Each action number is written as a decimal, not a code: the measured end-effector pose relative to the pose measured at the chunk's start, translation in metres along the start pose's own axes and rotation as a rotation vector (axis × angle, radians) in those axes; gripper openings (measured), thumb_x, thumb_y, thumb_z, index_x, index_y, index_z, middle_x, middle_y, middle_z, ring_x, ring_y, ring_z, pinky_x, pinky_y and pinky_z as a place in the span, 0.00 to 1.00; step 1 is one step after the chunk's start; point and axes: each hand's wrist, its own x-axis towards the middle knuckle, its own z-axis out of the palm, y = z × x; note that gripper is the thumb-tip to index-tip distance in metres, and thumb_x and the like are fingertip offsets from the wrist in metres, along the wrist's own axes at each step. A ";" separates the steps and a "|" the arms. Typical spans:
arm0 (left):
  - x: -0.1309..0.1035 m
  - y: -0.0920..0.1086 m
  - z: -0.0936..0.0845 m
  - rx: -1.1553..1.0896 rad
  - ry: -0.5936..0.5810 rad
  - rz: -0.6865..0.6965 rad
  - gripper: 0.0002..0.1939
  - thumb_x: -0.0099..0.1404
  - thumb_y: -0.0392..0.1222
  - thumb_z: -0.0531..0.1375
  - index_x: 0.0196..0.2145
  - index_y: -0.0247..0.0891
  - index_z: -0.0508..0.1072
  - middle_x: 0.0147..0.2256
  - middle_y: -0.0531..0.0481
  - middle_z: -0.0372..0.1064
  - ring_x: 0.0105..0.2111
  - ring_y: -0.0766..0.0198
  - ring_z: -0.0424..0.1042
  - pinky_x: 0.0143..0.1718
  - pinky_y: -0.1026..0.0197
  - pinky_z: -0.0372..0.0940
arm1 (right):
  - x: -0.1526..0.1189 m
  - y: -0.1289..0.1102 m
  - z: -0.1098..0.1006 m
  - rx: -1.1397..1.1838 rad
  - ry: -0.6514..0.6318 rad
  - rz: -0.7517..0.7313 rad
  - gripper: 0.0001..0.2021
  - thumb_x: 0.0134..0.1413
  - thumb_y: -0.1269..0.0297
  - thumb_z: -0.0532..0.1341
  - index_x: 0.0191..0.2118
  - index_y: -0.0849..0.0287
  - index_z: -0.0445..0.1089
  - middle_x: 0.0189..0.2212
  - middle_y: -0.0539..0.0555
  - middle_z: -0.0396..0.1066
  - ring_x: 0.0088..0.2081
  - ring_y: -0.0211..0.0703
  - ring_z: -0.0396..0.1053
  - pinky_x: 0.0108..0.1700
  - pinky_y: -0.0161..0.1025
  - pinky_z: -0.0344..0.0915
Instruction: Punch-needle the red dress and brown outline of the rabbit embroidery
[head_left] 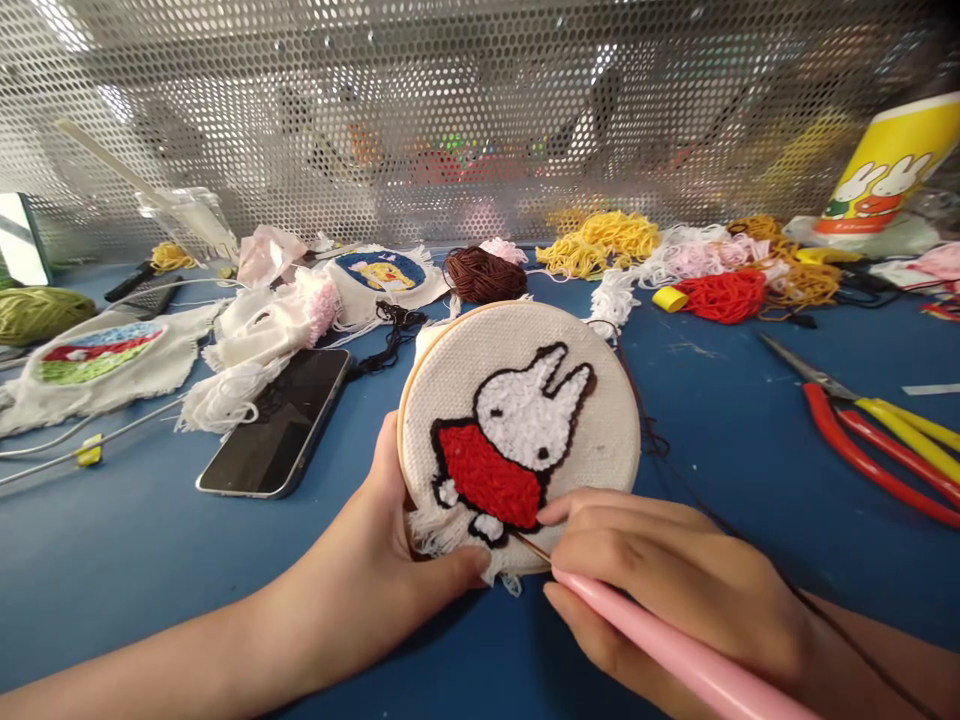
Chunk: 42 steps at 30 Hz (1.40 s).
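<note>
My left hand [405,545] grips the lower left edge of a round embroidery hoop [600,385], thumb in front and fingers behind it. Cream cloth is stretched in the hoop, tilted toward me. On it is a white rabbit [514,410] with a black outline and a red body [491,475]. My right hand [652,575] is closed around a pink-handled punch needle [645,630]. Its thin metal tip meets the cloth by the rabbit's lower outline. Dark yarn [840,625] trails over my right hand. Frayed cloth threads [442,530] hang near my left thumb.
A phone [277,425] lies left of the hoop, near finished cloth pieces [112,360]. Brown yarn [484,273], yellow yarn [600,243] and red yarn [724,295] lie behind. Scissors [855,395] and red-handled pliers or cutters [877,460] overlap at right. A yellow cup [889,165] stands far right.
</note>
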 end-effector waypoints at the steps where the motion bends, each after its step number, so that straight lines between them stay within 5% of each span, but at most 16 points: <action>1: 0.000 0.000 0.000 -0.002 0.002 -0.003 0.34 0.49 0.30 0.59 0.49 0.50 0.47 0.47 0.58 0.57 0.51 0.67 0.53 0.48 0.70 0.54 | -0.001 0.000 0.002 -0.001 0.029 -0.002 0.06 0.46 0.75 0.51 0.23 0.59 0.59 0.16 0.48 0.61 0.26 0.36 0.66 0.34 0.35 0.66; 9: -0.003 0.000 0.000 -0.029 -0.004 -0.017 0.32 0.49 0.31 0.59 0.48 0.47 0.48 0.46 0.55 0.59 0.50 0.64 0.56 0.47 0.67 0.57 | 0.002 -0.005 0.000 -0.062 0.089 0.018 0.07 0.45 0.77 0.50 0.25 0.58 0.57 0.17 0.47 0.62 0.26 0.36 0.67 0.33 0.32 0.66; 14: -0.001 0.003 -0.001 0.046 0.013 -0.010 0.34 0.48 0.30 0.60 0.49 0.47 0.48 0.48 0.54 0.56 0.50 0.63 0.56 0.49 0.65 0.56 | 0.003 -0.003 -0.009 -0.079 -0.064 -0.044 0.07 0.42 0.78 0.51 0.26 0.59 0.58 0.18 0.48 0.63 0.28 0.36 0.67 0.33 0.32 0.66; 20: 0.000 0.001 -0.002 0.096 0.005 0.001 0.34 0.47 0.31 0.60 0.48 0.47 0.48 0.46 0.55 0.58 0.51 0.63 0.54 0.48 0.65 0.55 | -0.002 -0.004 0.002 -0.027 0.081 0.016 0.06 0.45 0.76 0.50 0.24 0.59 0.57 0.17 0.48 0.60 0.25 0.37 0.65 0.34 0.35 0.65; 26: -0.002 -0.001 -0.002 0.098 0.013 0.030 0.35 0.47 0.31 0.60 0.49 0.48 0.48 0.46 0.57 0.59 0.52 0.63 0.52 0.49 0.66 0.54 | -0.005 -0.002 0.004 -0.018 -0.018 -0.043 0.07 0.45 0.78 0.49 0.24 0.59 0.58 0.17 0.47 0.56 0.22 0.34 0.60 0.34 0.36 0.64; 37: -0.001 -0.003 -0.002 0.100 0.036 0.048 0.34 0.46 0.30 0.60 0.48 0.47 0.50 0.50 0.55 0.55 0.51 0.61 0.55 0.47 0.64 0.57 | -0.003 -0.005 0.010 0.010 0.075 0.055 0.10 0.47 0.77 0.50 0.21 0.60 0.61 0.14 0.48 0.57 0.21 0.35 0.59 0.32 0.36 0.63; 42: -0.004 -0.004 0.000 0.061 0.047 0.076 0.33 0.46 0.30 0.61 0.48 0.48 0.52 0.49 0.55 0.57 0.49 0.61 0.59 0.45 0.65 0.59 | -0.001 0.006 0.000 0.029 -0.129 -0.112 0.08 0.51 0.72 0.52 0.24 0.62 0.64 0.16 0.48 0.60 0.22 0.34 0.59 0.31 0.35 0.61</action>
